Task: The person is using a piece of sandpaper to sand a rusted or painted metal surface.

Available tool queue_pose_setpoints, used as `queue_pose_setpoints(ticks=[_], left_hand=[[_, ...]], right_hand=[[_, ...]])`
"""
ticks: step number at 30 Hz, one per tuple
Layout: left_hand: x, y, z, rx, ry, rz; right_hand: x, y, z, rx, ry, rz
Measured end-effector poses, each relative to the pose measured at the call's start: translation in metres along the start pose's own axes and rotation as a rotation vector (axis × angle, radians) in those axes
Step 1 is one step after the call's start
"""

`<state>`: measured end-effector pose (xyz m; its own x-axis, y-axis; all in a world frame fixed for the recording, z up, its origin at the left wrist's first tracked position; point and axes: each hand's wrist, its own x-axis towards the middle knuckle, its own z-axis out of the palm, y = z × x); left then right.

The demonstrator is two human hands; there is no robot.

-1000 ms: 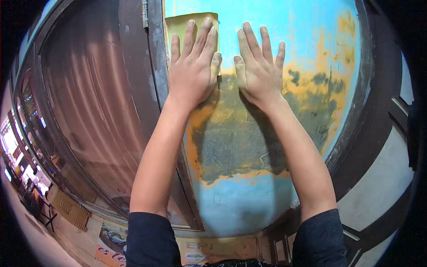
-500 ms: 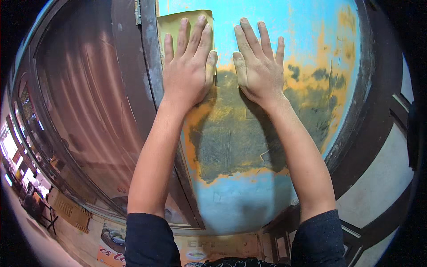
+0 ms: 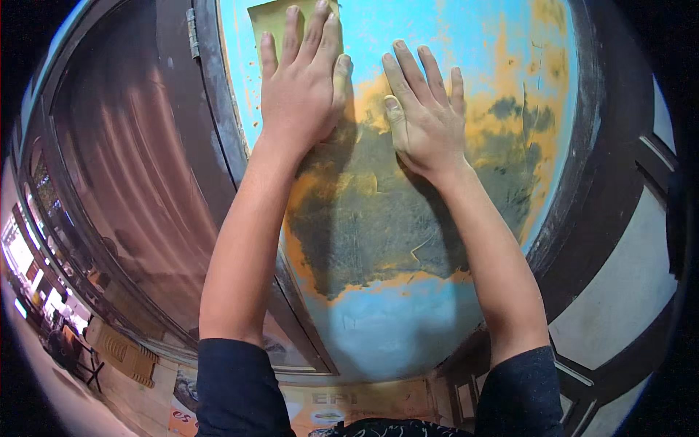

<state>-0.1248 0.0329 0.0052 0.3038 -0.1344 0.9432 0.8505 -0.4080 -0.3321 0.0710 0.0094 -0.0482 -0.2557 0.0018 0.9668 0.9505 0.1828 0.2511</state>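
Dark patch (image 3: 364,226): the landmark, edged in orange on a blue wall (image 3: 368,25).
Yellow-green sheet (image 3: 278,29): flat on the wall, above and left of the dark patch, partly covered by the left hand.
Left hand (image 3: 302,95): above the left part of the dark patch, its back showing.
Left fingers (image 3: 313,35): straight, slightly parted, laid over the sheet rather than curled around it.
Right hand (image 3: 426,124): over the upper right of the dark patch, its back showing.
Right fingers (image 3: 432,73): extended and released, spread against the wall; how firmly they press, one cannot tell.
Sleeves (image 3: 240,386): dark, below the dark patch, one toward each side.
Hinge (image 3: 192,33): on the dark door (image 3: 182,84), up and left of the dark patch.
Curtain (image 3: 149,182): pinkish brown, left of the dark patch.
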Motion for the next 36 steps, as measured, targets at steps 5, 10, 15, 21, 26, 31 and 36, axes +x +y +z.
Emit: queue_pose_setpoints(ticks=[5,10,15,21,26,31,36], left_hand=[[-0.028,0.032,0.003,-0.003,-0.045,-0.075],[-0.046,0.053,0.010,0.003,-0.106,-0.121],[0.000,0.049,0.020,0.012,0.011,-0.048],[-0.025,0.089,0.025,-0.043,-0.094,-0.128],[-0.012,0.106,0.033,0.021,-0.067,-0.138],[0.016,0.108,0.043,-0.019,-0.012,-0.030],[-0.007,0.136,0.045,-0.046,-0.134,-0.070]], right_hand=[[-0.010,0.019,-0.005,-0.004,-0.030,0.016],[-0.011,0.032,-0.005,-0.011,-0.035,-0.002],[0.009,0.067,-0.008,0.000,0.084,0.021],[-0.003,0.099,-0.015,-0.049,0.069,0.050],[-0.002,0.097,-0.019,-0.037,0.081,0.039],[-0.002,0.096,-0.019,-0.023,0.052,0.057],[-0.009,0.107,-0.021,-0.027,0.053,0.042]])
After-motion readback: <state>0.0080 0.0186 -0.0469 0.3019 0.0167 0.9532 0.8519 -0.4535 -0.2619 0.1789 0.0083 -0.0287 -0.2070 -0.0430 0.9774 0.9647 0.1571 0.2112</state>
